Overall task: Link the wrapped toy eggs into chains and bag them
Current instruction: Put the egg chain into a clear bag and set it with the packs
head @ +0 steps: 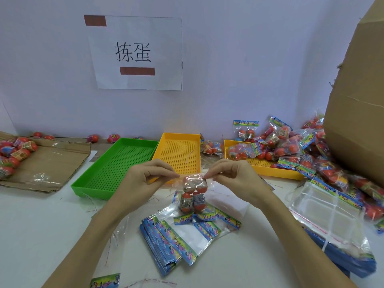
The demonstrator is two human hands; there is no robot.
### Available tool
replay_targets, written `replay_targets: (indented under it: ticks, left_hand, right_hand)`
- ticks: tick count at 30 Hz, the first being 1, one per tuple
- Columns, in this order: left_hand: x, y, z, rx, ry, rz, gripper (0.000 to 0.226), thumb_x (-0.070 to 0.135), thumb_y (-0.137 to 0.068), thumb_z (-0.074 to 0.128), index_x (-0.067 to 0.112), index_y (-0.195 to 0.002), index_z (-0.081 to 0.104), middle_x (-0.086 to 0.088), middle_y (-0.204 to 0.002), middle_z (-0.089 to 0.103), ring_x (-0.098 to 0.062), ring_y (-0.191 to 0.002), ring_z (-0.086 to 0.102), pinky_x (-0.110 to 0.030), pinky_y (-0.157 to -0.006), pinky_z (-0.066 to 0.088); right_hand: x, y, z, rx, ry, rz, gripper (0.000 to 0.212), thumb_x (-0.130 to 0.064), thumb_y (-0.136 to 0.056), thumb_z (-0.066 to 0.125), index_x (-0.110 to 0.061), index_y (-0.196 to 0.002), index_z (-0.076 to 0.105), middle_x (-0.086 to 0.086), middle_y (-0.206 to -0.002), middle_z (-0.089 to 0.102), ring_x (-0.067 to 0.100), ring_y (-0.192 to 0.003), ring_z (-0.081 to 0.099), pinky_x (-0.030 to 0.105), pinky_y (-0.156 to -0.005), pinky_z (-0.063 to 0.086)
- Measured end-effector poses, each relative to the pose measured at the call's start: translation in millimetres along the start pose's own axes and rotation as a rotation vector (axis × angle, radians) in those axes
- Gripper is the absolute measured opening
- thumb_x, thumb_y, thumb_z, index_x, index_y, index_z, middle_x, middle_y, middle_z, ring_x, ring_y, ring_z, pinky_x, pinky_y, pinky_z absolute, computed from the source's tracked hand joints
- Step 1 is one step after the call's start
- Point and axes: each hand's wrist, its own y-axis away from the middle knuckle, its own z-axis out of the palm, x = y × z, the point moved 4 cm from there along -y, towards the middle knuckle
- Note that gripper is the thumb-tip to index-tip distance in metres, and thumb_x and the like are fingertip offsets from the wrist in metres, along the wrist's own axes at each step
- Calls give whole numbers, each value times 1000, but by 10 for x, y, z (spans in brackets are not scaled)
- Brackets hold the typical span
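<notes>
Four eggs (192,196): held in clear bag (192,183).
Fingers: left hand (145,179) and right hand (234,175) pinched on bag mouth.
Sealing: flap to be pressed flat, evenly.

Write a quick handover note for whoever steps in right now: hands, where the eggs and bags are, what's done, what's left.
Left hand and right hand: each pinches the top edge of the clear bag holding four eggs, above the table.
Empty bags lie below it.
Done: filled bags piled right.
Left: seal this bag; loose eggs wait on the cardboard at left.
</notes>
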Motion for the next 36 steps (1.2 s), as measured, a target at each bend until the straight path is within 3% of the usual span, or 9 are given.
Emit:
replay_targets:
  ticks: [7,11,15,20,22,25,29,32,36]
  left_hand:
    - [-45,6,-58,-100,97,-156,45,-19,-95,54,13,-96,85,5,-104,73,-10,-98,68,-22,-81,52]
    - [-12,-10,-93,32,172,-150,19,22,-102,65,16,-96,82,4,-114,72,-12,-114,66,-19,-94,50]
    - [-6,-28,100,-56,251,-258,37,54,-91,74,29,-118,75,4,-113,78,-13,-105,74,-24,-91,58]
    - [-30,0,258,-75,303,-313,21,39,-84,76,21,-93,84,-8,-87,79,-12,-75,69,-17,-71,54]
    - [-61,-4,244,75,406,-359,22,33,-84,76,15,-96,83,-10,-91,80,-18,-78,72,-20,-69,57]
    - [-106,2,276,267,562,-462,24,24,-91,73,10,-110,77,-11,-99,80,-22,-82,75,-29,-72,64]
    - [-92,23,342,265,711,-529,16,9,-96,68,3,-111,73,-16,-101,77,-24,-80,75,-34,-66,64]
    - [-118,46,353,244,671,-533,17,11,-93,72,3,-108,73,-18,-106,76,-28,-88,72,-41,-74,65]
    - [-114,38,369,242,623,-488,24,20,-90,75,-2,-100,76,-24,-101,75,-27,-85,70,-32,-78,61]
  right_hand:
    - [-40,-6,-14,-21,133,-53,39,10,-97,56,-18,-95,84,-15,-103,74,7,-105,68,27,-91,55]
    - [-133,-3,22,-29,115,-98,47,13,-96,52,-22,-92,84,-17,-101,74,6,-104,67,22,-88,54]
    - [-255,18,126,-78,54,-179,49,14,-95,53,-25,-90,82,-12,-100,74,9,-102,68,17,-86,51]
    - [-216,12,167,-24,-81,-98,34,10,-101,49,-10,-98,76,3,-109,75,17,-105,71,31,-92,57]
    - [-144,14,159,-16,-211,55,15,-7,-106,52,-9,-110,66,7,-110,75,22,-101,73,35,-89,60]
    - [-44,17,167,-68,-174,215,38,-46,-97,61,-16,-120,66,-2,-106,76,19,-91,75,29,-79,61]
    - [-3,-16,167,66,-95,162,13,-26,-98,69,-19,-98,79,-1,-85,77,11,-77,73,20,-68,58]
    - [22,-34,135,127,-66,119,16,-22,-99,66,-21,-90,80,-2,-84,76,15,-80,70,21,-68,57]
    - [-44,-35,129,122,44,24,13,-22,-99,68,-20,-93,80,-6,-82,75,16,-76,69,27,-66,59]
